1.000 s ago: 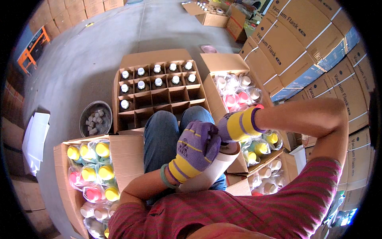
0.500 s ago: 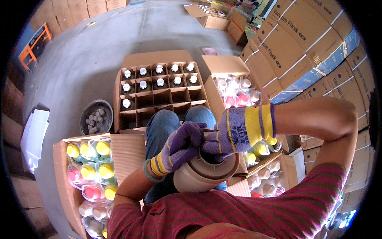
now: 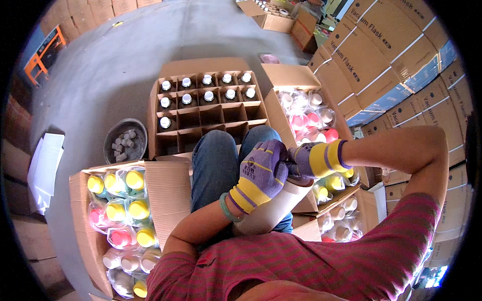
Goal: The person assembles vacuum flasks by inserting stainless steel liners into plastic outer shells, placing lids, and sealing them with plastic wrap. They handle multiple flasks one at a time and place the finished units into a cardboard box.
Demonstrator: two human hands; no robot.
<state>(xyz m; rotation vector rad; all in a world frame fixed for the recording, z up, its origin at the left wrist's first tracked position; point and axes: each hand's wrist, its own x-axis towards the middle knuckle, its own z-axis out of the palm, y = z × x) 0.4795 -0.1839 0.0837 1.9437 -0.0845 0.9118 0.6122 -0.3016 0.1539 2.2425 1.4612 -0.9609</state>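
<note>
A pale beige cylindrical flask casing [image 3: 273, 208] lies tilted across my lap, its dark-rimmed end turned up and to the right. My left hand [image 3: 261, 168], in a purple and yellow knit glove, is closed over the upper side of that end. My right hand [image 3: 314, 159], in a matching glove, is closed at the rim just beside it, and the two hands touch. The right fingers are tucked behind the left hand and rim, so what they pinch is hidden. The casing's lower end is against my body.
Ahead of my knees stands a divided carton [image 3: 206, 64] with white-topped bottles [image 3: 187, 99]. Open cartons with bagged, coloured-lid flasks [image 3: 139, 209] flank me on both sides. A dark basin [image 3: 108, 150] holds small grey blocks [image 3: 125, 142]. Strapped boxes [image 3: 371, 55] are stacked at right.
The casing has tipped, so its open end points up-right instead of toward me. My left hand has rolled over onto it with its back upward; both hands have shifted right.
</note>
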